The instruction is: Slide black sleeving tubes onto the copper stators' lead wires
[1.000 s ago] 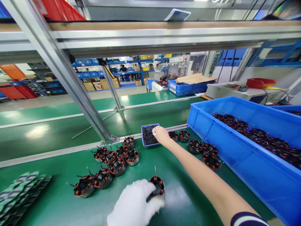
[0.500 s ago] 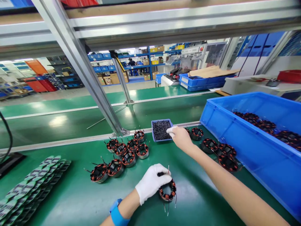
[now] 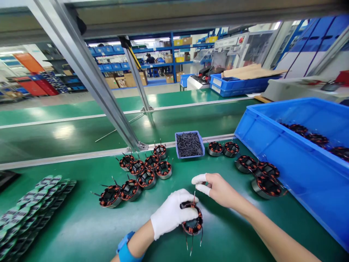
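My left hand [image 3: 170, 214], in a white glove, grips a wound motor stator [image 3: 193, 222] with orange coils and dangling wire leads, held just above the green mat. My right hand [image 3: 216, 188] is bare except for white finger cots; it hovers just right of and above the stator, thumb and forefinger pinched together on something too small to make out. A small blue tray [image 3: 201, 142] full of thin black pieces sits beyond my hands.
A cluster of several stators [image 3: 140, 174] lies left of the tray, and more stators [image 3: 260, 175] lie to the right. A large blue bin [image 3: 278, 153] holding stators fills the right side. Green circuit boards [image 3: 29, 205] are stacked at left. A slanted metal frame post [image 3: 89, 82] rises behind.
My right hand has drawn back from the small blue tray toward the stator, fingers pinched. My left hand has lifted and tilted the stator slightly.
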A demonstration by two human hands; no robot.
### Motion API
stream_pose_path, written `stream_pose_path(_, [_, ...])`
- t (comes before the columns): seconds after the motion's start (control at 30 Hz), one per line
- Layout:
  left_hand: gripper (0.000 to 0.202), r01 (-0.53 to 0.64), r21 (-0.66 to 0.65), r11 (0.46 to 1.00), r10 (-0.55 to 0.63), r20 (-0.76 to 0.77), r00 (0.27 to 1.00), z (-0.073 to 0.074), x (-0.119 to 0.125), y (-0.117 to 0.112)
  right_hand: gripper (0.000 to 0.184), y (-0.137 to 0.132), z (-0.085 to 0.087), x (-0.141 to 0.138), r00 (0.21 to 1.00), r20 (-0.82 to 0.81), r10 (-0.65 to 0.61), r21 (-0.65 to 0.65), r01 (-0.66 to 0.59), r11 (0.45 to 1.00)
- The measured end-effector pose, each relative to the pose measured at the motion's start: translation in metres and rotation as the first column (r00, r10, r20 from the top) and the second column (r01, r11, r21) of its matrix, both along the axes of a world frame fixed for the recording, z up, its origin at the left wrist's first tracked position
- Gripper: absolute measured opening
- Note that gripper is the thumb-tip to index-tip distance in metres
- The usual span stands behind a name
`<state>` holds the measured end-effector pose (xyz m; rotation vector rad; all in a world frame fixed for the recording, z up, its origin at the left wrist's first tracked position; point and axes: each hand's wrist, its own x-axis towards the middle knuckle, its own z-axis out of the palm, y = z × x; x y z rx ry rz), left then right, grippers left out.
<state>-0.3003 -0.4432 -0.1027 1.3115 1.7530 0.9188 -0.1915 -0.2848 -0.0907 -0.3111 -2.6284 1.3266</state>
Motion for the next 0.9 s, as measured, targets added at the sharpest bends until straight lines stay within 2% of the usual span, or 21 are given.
stream_pose_path(0.5, [0.024,-0.002,0.035,0.999,0.001,0.034,0.999,-0.004,0.000,-0.002,0.025,-0.002,-0.002,-0.002,1.000,0.018,0.010,0.030,-0.011,0.999])
stream_pose_path(0.7, [0.021,0.009,0.057,0.998,-0.015,0.111,0.994,-0.003,0.001,0.000,0.024,-0.006,-0.006,-0.007,0.995,0.040,0.095,-0.009,-0.095,0.995])
stream_pose_path(0.9, [0.009,0.008,0.038,0.999,-0.008,-0.004,1.000,0.002,0.004,0.001,0.028,-0.010,-0.017,-0.011,0.993,0.031,0.115,-0.013,-0.114,0.993])
